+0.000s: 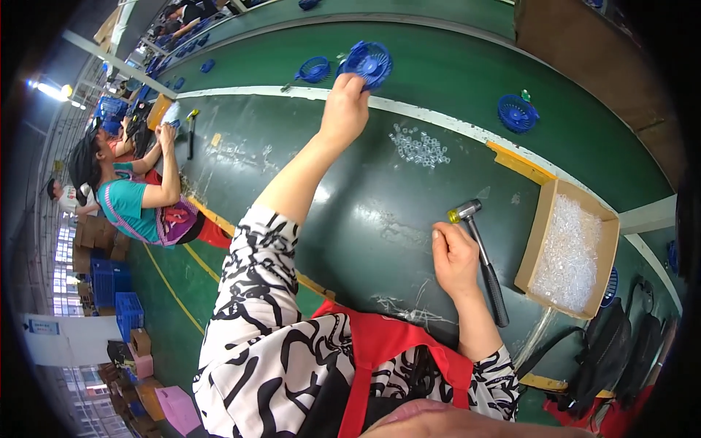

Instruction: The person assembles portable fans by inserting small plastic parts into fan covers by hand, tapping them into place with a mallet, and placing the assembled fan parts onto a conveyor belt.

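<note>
My left hand point(345, 109) reaches far out over the bench and grips a round blue plastic basket-like part point(367, 64) by its near rim. It is held above the green conveyor belt, next to another blue slotted part point(314, 69). Nearer to me, my right hand point(456, 259) is curled closed just above the bench. What its fingers hold, if anything, is hidden. Right beside it lies a hammer point(483, 255) with a black grip and a yellow-tipped head. A scatter of small clear plastic pieces point(420, 146) lies on the bench beyond.
A cardboard box point(531, 270) of clear small pieces stands at the right. On the belt point(453, 80) sits another blue part point(518, 113). A co-worker point(139, 190) works at the bench on the left, near a second hammer point(191, 135). Black bags point(610, 343) hang at the right.
</note>
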Available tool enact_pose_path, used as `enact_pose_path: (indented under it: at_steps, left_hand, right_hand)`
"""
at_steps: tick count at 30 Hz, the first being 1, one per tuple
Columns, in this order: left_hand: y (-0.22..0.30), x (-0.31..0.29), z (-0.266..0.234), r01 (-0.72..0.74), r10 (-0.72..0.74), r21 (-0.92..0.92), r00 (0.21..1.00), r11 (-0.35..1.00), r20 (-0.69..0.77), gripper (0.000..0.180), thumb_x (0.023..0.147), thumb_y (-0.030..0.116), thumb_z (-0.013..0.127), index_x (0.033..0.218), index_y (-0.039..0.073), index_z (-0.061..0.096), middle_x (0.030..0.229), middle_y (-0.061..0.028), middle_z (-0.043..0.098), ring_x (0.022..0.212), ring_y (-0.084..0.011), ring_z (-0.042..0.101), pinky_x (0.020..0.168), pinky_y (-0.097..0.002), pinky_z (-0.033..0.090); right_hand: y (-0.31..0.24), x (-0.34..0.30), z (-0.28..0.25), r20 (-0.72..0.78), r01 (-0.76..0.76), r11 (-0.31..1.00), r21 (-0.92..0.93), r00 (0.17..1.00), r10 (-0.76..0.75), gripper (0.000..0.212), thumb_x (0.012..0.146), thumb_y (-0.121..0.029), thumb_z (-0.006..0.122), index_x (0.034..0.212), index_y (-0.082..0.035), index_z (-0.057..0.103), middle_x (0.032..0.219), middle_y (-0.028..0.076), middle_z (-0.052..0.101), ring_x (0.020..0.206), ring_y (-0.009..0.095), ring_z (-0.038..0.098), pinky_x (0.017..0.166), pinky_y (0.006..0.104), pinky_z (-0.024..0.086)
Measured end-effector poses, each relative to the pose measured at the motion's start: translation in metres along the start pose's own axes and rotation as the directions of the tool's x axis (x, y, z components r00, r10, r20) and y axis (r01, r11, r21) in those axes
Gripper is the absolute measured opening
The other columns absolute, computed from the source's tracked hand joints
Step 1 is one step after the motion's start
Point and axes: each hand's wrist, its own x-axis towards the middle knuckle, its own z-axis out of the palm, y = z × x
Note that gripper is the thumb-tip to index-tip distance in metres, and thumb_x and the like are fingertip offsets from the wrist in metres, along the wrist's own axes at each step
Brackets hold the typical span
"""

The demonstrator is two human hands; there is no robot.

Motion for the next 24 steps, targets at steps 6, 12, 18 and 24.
enact_pose_path:
  at_steps: [6,12,18,24]
  left_hand:
    - [-0.01,-0.064,-0.084,0.056,-0.058,0.158,0.998,0.986,0.006,0.013,0.081,0.001,0.068,0.094,0.0,0.065,0.099,-0.0171,0.065,0.085,-0.0381,0.064,0.075,-0.0416,0.053]
    - [0.042,-0.048,-0.136,-0.147,0.155,0.4,0.988,0.905,0.014,0.014,0.078,0.005,0.072,0.092,0.009,0.07,0.096,-0.005,0.068,0.088,-0.0268,0.06,0.077,-0.0376,0.048]
    - [0.11,-0.066,-0.118,0.043,-0.079,0.266,0.988,0.963,0.129,0.053,0.078,0.01,0.07,0.125,0.001,0.048,0.067,-0.0118,0.06,0.062,-0.0333,0.062,0.059,-0.0462,0.05]
    - [0.171,-0.118,-0.062,0.4,-0.366,0.065,0.745,0.914,0.557,0.044,0.079,0.013,0.063,0.12,0.004,0.051,0.078,-0.023,0.067,0.08,-0.042,0.066,0.074,-0.0515,0.052]
  right_hand:
    - [-0.001,0.002,0.006,0.011,-0.003,1.0,-0.004,1.0,0.003,0.01,0.088,-0.003,0.062,0.095,0.002,0.066,0.082,0.017,0.065,0.068,0.031,0.064,0.061,0.0365,0.05]
    - [0.0,-0.001,0.003,-0.005,-0.016,1.0,-0.017,1.0,0.016,0.01,0.088,-0.003,0.061,0.095,0.003,0.066,0.083,0.017,0.065,0.07,0.029,0.064,0.064,0.035,0.05]
    - [0.016,-0.006,0.005,-0.02,-0.027,1.0,-0.007,0.999,0.027,0.014,0.093,-0.009,0.061,0.098,0.003,0.066,0.076,0.006,0.064,0.065,0.01,0.056,0.059,0.0255,0.046]
    - [0.016,-0.005,0.004,-0.027,-0.126,0.99,0.062,0.992,0.127,0.012,0.091,-0.007,0.061,0.097,0.003,0.067,0.076,0.008,0.065,0.064,0.012,0.059,0.06,0.0274,0.047]
